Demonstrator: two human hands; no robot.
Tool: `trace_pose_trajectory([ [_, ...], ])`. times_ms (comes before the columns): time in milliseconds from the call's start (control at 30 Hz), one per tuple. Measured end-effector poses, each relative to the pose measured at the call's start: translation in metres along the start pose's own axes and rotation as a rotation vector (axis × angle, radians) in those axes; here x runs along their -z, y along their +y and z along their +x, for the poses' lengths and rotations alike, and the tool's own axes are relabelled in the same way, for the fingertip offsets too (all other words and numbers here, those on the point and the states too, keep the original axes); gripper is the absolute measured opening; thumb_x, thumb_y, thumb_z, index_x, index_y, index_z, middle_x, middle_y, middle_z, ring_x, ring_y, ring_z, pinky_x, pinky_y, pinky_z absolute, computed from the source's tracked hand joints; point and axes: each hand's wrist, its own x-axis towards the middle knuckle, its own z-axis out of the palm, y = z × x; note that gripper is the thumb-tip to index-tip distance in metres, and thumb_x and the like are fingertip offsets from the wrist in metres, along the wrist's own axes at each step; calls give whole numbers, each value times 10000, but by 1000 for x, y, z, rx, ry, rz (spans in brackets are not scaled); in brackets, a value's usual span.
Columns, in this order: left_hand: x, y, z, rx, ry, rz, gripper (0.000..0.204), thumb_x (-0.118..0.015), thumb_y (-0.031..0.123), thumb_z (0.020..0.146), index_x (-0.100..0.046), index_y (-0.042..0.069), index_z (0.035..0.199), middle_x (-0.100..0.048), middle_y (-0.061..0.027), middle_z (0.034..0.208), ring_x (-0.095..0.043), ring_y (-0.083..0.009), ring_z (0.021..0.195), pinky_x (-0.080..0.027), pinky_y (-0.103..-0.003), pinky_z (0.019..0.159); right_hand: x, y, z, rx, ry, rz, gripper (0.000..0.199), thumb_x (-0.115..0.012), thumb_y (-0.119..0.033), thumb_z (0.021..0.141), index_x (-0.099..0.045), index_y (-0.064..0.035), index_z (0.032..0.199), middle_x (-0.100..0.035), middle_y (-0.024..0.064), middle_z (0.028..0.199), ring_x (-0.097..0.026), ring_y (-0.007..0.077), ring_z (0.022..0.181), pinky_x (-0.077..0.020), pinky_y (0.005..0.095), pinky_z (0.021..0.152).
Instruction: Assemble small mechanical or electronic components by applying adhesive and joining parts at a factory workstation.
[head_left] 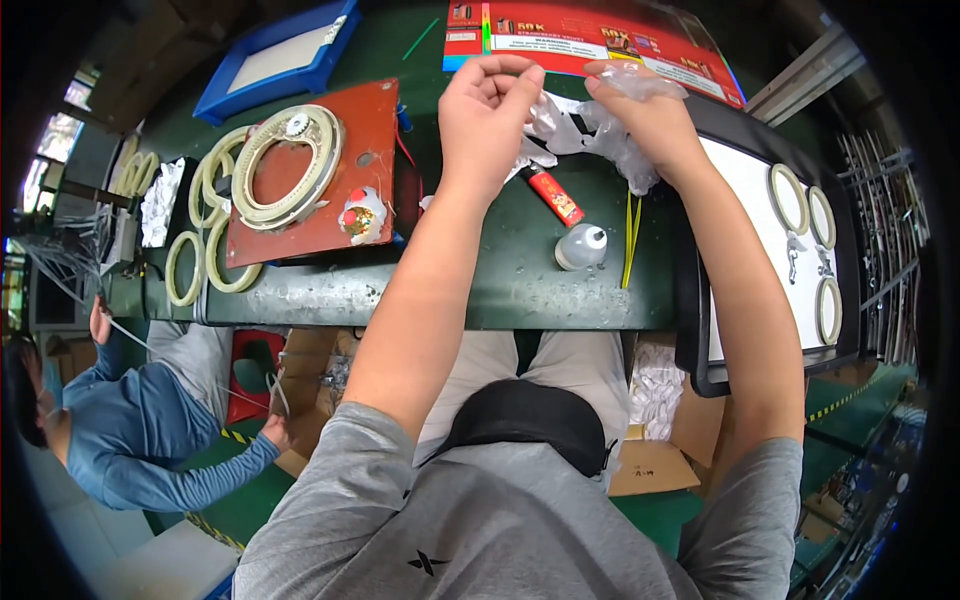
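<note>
Both my hands are raised over the far part of the green table, with a crumpled clear plastic bag (615, 143) stretched between them. My left hand (482, 125) is closed, its thumb and fingers pinching the bag's left edge. Closed on the other side is my right hand (648, 118), with plastic bunched around its fingers. Just below the bag lies a small red object with a printed face (555, 196), perhaps a lighter or packet. A translucent squeeze bottle (578, 248) with a white tip is nearer me. Beside it run thin yellow strips (631, 240).
At left, a reddish-brown board (365, 130) carries a cream ring fixture (250, 195); several cream rings (184, 268) lie beside it. A blue tray (275, 62) and red carton (590, 30) sit behind. Right is a black-rimmed tray (690, 320). Another person (150, 420) works at far left.
</note>
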Motion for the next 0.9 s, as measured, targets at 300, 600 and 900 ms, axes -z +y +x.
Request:
trace_pose_trajectory([
  [300, -5, -1, -2, -31, -43, 146, 217, -719, 76, 890, -596, -3, 1050, -638, -24, 739, -584, -62, 609, -431, -201, 523, -2, -12, -13, -70, -350, 86, 597, -804, -352, 830, -602, -59, 1309, -659, 66, 1124, -599, 136, 1015, -475, 285, 891],
  [600, -7, 8, -5, 83, -149, 25, 277, -725, 111, 900, -608, 19, 1135, -681, -23, 807, -598, -57, 669, -425, -196, 516, -1, -7, -11, -85, -378, 27, 613, -818, -405, 805, -617, -46, 1260, -657, 58, 1099, -611, 136, 1000, -483, 297, 851],
  [900, -2, -13, -3, -233, -161, 630, 235, -732, 164, 854, -688, 45, 1052, -703, -88, 993, -641, -203, 914, -513, -326, 816, 13, -11, -1, -273, -10, 547, 358, -744, -327, 851, -686, -81, 1105, -697, 57, 996, -655, 155, 941, -483, 300, 773],
])
